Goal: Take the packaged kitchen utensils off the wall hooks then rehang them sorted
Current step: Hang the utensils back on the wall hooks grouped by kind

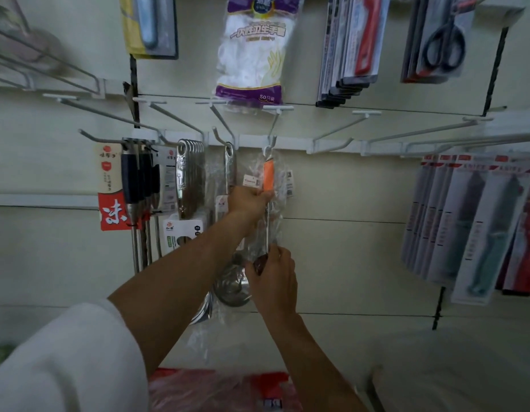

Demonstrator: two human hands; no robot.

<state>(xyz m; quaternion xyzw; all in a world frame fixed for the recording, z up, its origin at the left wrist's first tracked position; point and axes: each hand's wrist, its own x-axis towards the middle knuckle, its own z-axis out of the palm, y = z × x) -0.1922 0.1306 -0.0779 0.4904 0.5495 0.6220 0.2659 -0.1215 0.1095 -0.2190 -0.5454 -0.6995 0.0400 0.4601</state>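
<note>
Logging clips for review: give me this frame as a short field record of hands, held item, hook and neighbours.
left hand: grips the orange-handled utensil just below its grip
right hand: grips the same utensil lower down
packaging: clear plastic bag
hook: utensil's top loop is at it; seating unclear
to its left: steel ladle, steel utensil stack
above: glove pack
</note>
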